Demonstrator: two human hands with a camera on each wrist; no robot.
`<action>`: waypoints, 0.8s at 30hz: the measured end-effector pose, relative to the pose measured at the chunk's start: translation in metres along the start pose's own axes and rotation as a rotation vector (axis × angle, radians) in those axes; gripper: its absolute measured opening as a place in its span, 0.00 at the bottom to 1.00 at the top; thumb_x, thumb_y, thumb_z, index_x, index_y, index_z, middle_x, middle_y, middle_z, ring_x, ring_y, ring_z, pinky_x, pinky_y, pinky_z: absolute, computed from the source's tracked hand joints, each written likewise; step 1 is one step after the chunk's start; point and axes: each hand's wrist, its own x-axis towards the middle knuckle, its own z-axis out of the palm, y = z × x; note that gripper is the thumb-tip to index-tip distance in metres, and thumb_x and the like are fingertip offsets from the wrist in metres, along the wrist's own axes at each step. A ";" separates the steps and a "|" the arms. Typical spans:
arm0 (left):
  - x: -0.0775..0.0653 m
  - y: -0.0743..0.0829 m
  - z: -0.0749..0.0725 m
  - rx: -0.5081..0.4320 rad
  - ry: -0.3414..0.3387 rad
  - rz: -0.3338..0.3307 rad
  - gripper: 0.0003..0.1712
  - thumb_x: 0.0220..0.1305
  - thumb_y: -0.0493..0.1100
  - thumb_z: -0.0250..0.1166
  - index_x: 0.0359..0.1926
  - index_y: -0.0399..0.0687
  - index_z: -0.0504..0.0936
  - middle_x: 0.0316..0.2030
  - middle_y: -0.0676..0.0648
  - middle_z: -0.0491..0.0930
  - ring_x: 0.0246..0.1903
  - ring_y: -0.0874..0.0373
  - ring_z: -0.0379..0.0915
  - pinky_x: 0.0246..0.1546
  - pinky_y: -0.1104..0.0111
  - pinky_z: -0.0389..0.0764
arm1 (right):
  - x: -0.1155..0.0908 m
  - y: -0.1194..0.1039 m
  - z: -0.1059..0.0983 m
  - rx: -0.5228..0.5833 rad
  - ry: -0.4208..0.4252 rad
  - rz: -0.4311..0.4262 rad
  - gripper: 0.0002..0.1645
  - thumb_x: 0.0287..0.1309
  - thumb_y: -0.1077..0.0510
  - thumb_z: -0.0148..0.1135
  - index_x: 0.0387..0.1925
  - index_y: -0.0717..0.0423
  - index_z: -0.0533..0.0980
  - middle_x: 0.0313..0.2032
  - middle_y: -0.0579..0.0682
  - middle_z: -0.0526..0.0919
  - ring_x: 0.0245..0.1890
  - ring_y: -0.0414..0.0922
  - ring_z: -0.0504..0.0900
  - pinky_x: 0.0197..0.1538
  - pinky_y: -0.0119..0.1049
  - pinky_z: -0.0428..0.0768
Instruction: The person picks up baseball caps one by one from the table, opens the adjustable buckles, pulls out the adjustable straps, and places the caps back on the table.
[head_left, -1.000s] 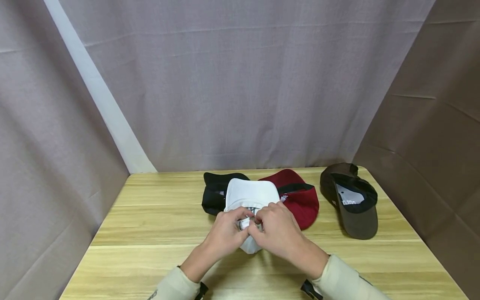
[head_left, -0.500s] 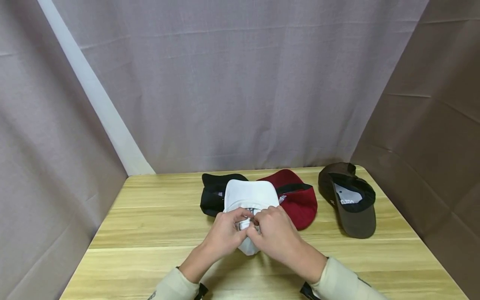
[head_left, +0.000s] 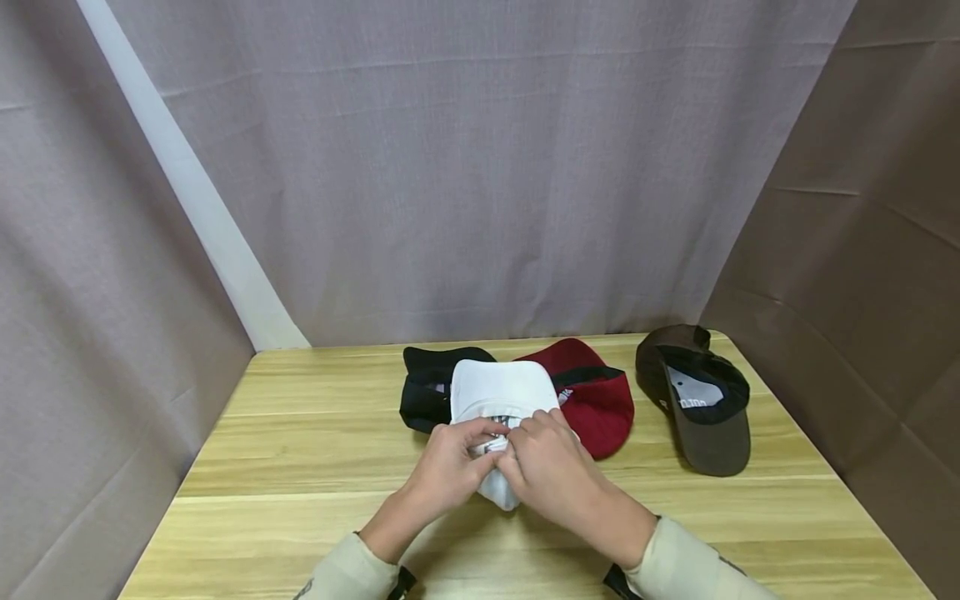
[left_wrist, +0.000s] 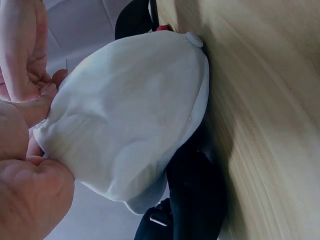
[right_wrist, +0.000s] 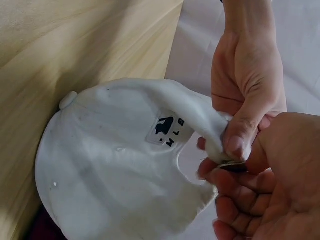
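A white baseball cap (head_left: 504, 385) rests upside down on its crown, its brim pointing away from me. My left hand (head_left: 450, 461) pinches the cap's back strap (right_wrist: 216, 137) between thumb and fingers. Right up against it, my right hand (head_left: 553, 463) pinches the same strap area from the other side. A small dark metal piece, like a strap buckle (right_wrist: 233, 166), shows between the fingertips in the right wrist view. Beside the strap opening sits a raised logo patch (right_wrist: 164, 129). In the left wrist view the crown (left_wrist: 130, 100) hides the strap.
Behind the white cap, a black cap (head_left: 426, 402) lies to the left and a red cap (head_left: 603, 412) to the right, both partly covered by it. A dark brown cap (head_left: 716, 442) lies upturned near the right edge of the wooden table (head_left: 300, 450). Curtains (head_left: 480, 167) enclose three sides.
My thumbs have come closer together over the strap, and less of the white strap shows between them. The view has shifted slightly; the other caps stay put.
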 end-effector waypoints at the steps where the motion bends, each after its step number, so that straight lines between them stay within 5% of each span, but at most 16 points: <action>1: 0.000 0.000 0.000 -0.016 -0.001 -0.008 0.14 0.62 0.34 0.77 0.49 0.44 0.91 0.41 0.47 0.94 0.38 0.68 0.85 0.37 0.77 0.83 | 0.000 0.001 0.000 0.013 0.005 -0.001 0.16 0.58 0.59 0.65 0.16 0.52 0.73 0.17 0.42 0.71 0.25 0.42 0.69 0.37 0.37 0.68; 8: 0.000 0.000 -0.004 -0.148 -0.027 -0.087 0.15 0.63 0.36 0.77 0.51 0.45 0.91 0.43 0.48 0.94 0.46 0.64 0.87 0.43 0.78 0.84 | 0.003 0.013 -0.001 0.217 0.053 0.020 0.19 0.54 0.65 0.62 0.14 0.46 0.68 0.17 0.37 0.68 0.25 0.36 0.65 0.38 0.35 0.71; 18: 0.000 -0.007 -0.009 -0.269 -0.048 -0.133 0.20 0.64 0.40 0.78 0.56 0.46 0.87 0.44 0.44 0.94 0.42 0.73 0.83 0.44 0.79 0.82 | 0.005 0.017 0.000 0.439 -0.032 0.189 0.17 0.56 0.65 0.59 0.17 0.43 0.71 0.20 0.33 0.69 0.29 0.34 0.68 0.37 0.29 0.69; 24: -0.002 -0.010 -0.012 -0.229 -0.008 -0.141 0.15 0.62 0.44 0.79 0.49 0.49 0.89 0.41 0.47 0.94 0.39 0.71 0.81 0.41 0.77 0.80 | 0.005 0.020 -0.001 0.521 -0.046 0.234 0.18 0.59 0.65 0.59 0.18 0.41 0.73 0.20 0.34 0.70 0.27 0.33 0.69 0.34 0.28 0.70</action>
